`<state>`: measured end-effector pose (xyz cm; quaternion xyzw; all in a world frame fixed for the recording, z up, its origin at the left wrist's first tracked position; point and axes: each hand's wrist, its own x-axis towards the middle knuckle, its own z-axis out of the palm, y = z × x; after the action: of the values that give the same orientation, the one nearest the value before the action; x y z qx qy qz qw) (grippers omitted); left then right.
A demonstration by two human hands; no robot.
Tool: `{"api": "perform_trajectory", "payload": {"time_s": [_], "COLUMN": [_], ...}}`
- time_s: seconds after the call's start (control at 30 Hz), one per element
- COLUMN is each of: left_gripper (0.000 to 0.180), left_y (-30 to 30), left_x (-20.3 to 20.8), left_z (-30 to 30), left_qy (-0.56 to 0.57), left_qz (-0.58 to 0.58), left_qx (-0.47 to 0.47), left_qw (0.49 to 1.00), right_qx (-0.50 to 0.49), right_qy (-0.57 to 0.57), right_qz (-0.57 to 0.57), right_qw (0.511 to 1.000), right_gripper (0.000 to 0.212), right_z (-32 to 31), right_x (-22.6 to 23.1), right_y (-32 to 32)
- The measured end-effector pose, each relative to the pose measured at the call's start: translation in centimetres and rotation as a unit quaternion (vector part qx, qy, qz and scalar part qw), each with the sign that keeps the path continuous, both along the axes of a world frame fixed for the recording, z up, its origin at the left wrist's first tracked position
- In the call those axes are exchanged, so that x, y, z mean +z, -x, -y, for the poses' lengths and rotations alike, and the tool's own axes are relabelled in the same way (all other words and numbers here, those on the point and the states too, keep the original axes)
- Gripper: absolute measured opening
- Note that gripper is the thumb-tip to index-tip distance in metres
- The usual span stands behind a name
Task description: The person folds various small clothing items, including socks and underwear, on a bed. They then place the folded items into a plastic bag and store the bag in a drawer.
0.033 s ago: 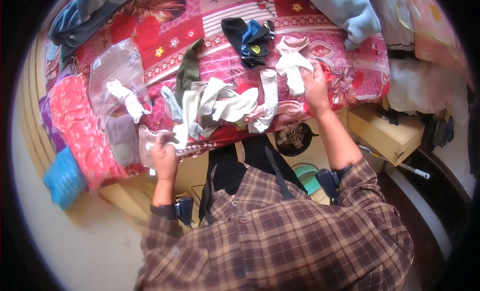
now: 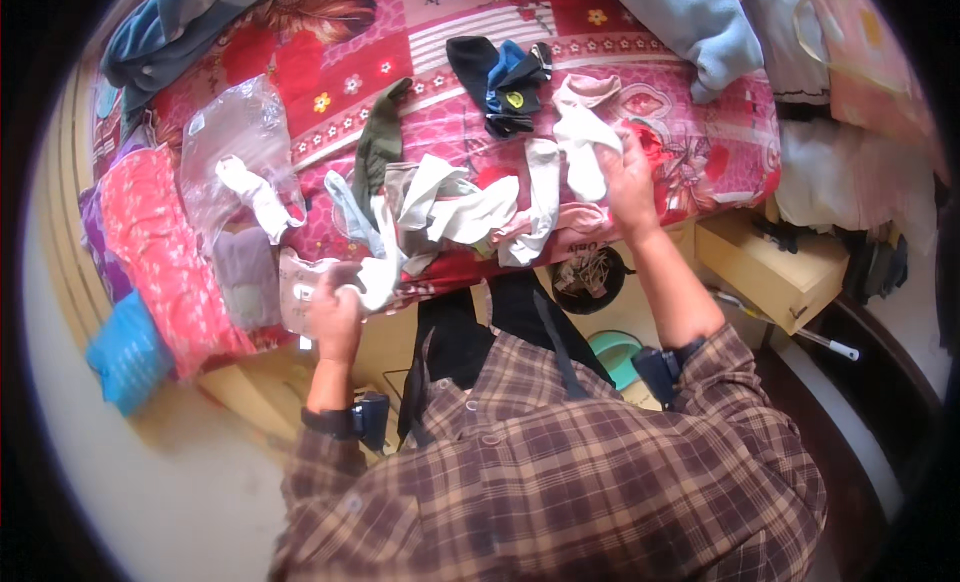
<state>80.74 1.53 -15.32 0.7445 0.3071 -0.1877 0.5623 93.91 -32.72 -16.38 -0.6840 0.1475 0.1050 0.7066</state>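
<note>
My left hand [image 2: 337, 314] is closed at the bed's near edge, its fingers pinching the end of a white sock [image 2: 382, 267]. Farther right, the fingers of my right hand [image 2: 630, 187] close on the side of another white sock [image 2: 583, 147], which lies against a pink sock [image 2: 588, 89]. Between the hands is a loose row of socks: a light blue one [image 2: 345, 207], a white one [image 2: 440, 197] and a pale grey one [image 2: 543, 187]. Behind them lie an olive green sock [image 2: 378, 147] and a bunch of black and blue socks [image 2: 502, 82].
A clear plastic bag [image 2: 215, 127] with a white sock [image 2: 262, 202] on it lies left. Folded red patterned cloth [image 2: 155, 242] and a blue package [image 2: 130, 352] hang near the bed's left edge. Below the right edge are an open drawer [image 2: 770, 272] and a dark round bin [image 2: 590, 282].
The white sock at my left hand has shifted and bunched closer to the fingers. The white sock at my right hand now lies more stretched out toward me.
</note>
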Motion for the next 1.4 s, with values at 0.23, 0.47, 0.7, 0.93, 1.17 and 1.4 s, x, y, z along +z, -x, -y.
{"api": "perform_trajectory", "payload": {"time_s": [0.23,0.47,0.7,0.93,1.17,1.4], "left_gripper": [0.045,0.038,0.037,0.031,0.03,0.019], "left_y": [1.0,3.4,5.9,6.5,6.7,6.8], "left_x": [-0.1,-3.9,-6.8,-7.4,-7.3,-7.7], "left_z": [6.0,4.8,2.7,2.2,2.7,3.0], "left_qy": [0.462,0.532,0.45,0.383,0.297,0.319], "left_qz": [-0.156,-0.172,-0.173,-0.146,-0.141,-0.155], "left_qx": [-0.027,0.15,0.299,0.345,0.323,0.317], "left_qw": [0.873,0.815,0.823,0.844,0.887,0.88], "right_qx": [0.453,0.564,0.532,0.468,0.305,0.367], "right_qy": [0.189,0.243,0.309,0.285,0.3,0.408], "right_qz": [0.164,0.202,0.18,0.036,-0.15,-0.191], "right_qw": [0.856,0.763,0.767,0.836,0.891,0.814], "right_gripper": [0.029,0.024,0.007,0.024,0.026,0.042], "right_z": [-8.1,-9.6,-8.2,-6.8,-5.9,-5.1], "right_x": [4.9,4.1,2.7,-1.9,-9.3,-13.8], "right_y": [7.5,12.8,13.5,12.3,9.4,5.8]}}
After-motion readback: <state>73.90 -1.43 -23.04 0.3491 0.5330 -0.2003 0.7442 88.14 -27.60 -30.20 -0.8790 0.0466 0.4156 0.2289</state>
